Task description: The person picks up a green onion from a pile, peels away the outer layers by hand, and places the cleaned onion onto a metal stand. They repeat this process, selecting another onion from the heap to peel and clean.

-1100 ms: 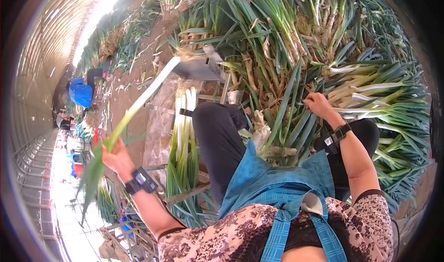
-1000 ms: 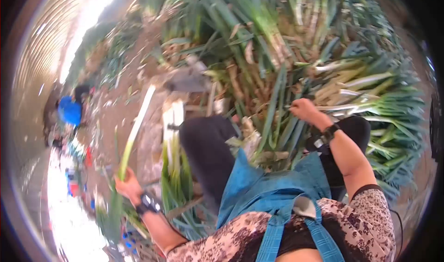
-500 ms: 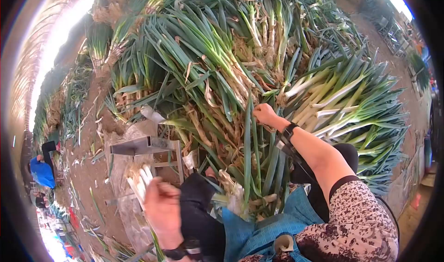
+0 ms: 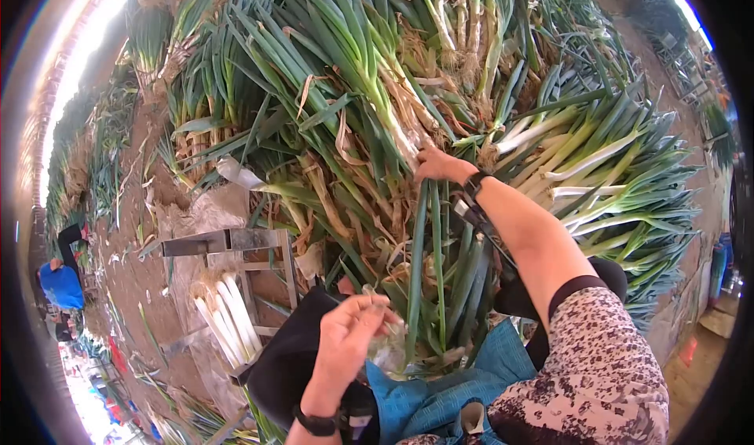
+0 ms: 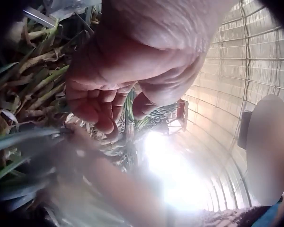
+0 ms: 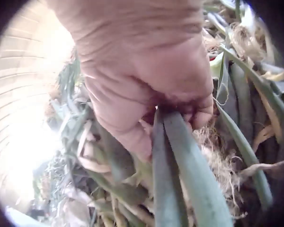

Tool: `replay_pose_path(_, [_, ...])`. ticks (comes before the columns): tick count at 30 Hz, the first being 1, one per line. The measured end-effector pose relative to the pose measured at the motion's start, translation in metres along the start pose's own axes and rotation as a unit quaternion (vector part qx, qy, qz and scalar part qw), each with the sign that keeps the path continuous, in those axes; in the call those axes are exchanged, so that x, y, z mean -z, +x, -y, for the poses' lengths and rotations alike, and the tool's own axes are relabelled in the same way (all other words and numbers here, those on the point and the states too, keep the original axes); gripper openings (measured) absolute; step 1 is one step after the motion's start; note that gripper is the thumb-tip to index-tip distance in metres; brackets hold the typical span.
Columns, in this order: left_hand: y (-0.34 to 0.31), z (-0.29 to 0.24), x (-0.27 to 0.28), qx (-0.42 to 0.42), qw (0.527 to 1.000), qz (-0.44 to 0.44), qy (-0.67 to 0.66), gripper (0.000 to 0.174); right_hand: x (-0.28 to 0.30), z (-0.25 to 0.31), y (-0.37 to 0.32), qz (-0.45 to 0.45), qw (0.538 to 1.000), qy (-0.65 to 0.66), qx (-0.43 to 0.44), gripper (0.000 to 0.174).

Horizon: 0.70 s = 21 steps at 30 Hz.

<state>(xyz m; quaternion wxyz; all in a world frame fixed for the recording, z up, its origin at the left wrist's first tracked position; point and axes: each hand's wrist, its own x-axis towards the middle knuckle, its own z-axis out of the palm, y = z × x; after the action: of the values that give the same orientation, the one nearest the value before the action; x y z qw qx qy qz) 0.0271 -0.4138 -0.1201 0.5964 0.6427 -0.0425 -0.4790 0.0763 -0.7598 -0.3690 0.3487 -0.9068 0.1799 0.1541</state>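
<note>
In the head view my left hand is over my lap, fingers loosely bent. The left wrist view shows its fingers and thumb apart, holding nothing. My right hand reaches into the pile with fingers curled round the pale lower end of a leek; its fingertips are partly hidden. Two long green leaves run up to its palm in the right wrist view. Several peeled white leeks lie together beside my left knee, roots facing away.
A metal stand stands ahead of the white leeks. Untrimmed leeks are heaped in front, and cleaned leeks fan out at right. A person in blue is far left. A blue apron covers my lap.
My left hand has put the long leek it held down at the white bunch, let go and come right over my lap. My right hand has moved deeper into the heap, onto a leek.
</note>
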Motion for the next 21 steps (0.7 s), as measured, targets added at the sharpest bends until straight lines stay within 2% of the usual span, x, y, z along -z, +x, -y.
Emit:
replay_pose_path(2, [0.011,0.0,0.002,-0.039,0.991,-0.016,0.128,0.024,0.024,0.024,-0.052,0.121,0.969,0.212,-0.043,0.035])
replay_pose_path(3, [0.021,-0.003,0.001,-0.046,0.992,-0.032,0.113,0.024,0.03,0.037,-0.082,0.137,0.941,0.306,-0.049,0.032])
replay_pose_path(4, [0.035,-0.005,-0.001,-0.052,0.993,-0.047,0.097,0.025,0.027,0.045,-0.103,0.134,0.938,0.32,-0.026,0.029])
replay_pose_path(5, [0.055,-0.002,-0.004,-0.058,0.996,-0.062,0.039,0.024,0.024,0.05,-0.13,0.168,0.894,0.412,-0.056,0.025])
replay_pose_path(8, [0.125,0.025,-0.013,-0.063,0.993,-0.062,-0.077,0.021,0.011,0.069,-0.197,0.17,0.907,0.383,-0.03,0.026])
replay_pose_path(10, [0.156,0.042,-0.019,0.037,0.973,0.009,-0.228,0.02,0.01,0.098,-0.25,0.172,0.896,0.408,-0.049,0.029])
replay_pose_path(12, [0.162,0.054,-0.056,0.008,0.936,-0.004,-0.352,0.033,-0.01,0.108,-0.288,0.17,0.92,0.35,-0.04,0.034])
replay_pose_path(14, [0.173,0.087,-0.06,0.016,0.95,-0.069,-0.304,0.031,-0.025,0.124,-0.328,0.178,0.916,0.355,-0.054,0.038])
replay_pose_path(16, [0.166,0.103,-0.071,0.03,0.952,-0.117,-0.281,0.028,-0.033,0.123,-0.345,0.225,0.914,0.335,-0.036,0.042])
replay_pose_path(18, [0.154,0.108,-0.074,0.046,0.957,-0.111,-0.264,0.025,-0.031,0.117,-0.337,0.201,0.908,0.357,-0.088,0.049])
replay_pose_path(19, [0.145,0.108,-0.075,0.062,0.96,-0.108,-0.251,0.023,-0.028,0.118,-0.332,0.131,0.88,0.446,-0.103,0.056])
replay_pose_path(20, [0.136,0.109,-0.077,0.061,0.957,-0.077,-0.274,0.024,-0.033,0.113,-0.314,0.051,0.874,0.45,-0.178,0.05])
replay_pose_path(21, [0.134,0.118,-0.077,0.059,0.952,-0.073,-0.291,0.025,-0.036,0.106,-0.299,0.023,0.845,0.502,-0.184,0.043])
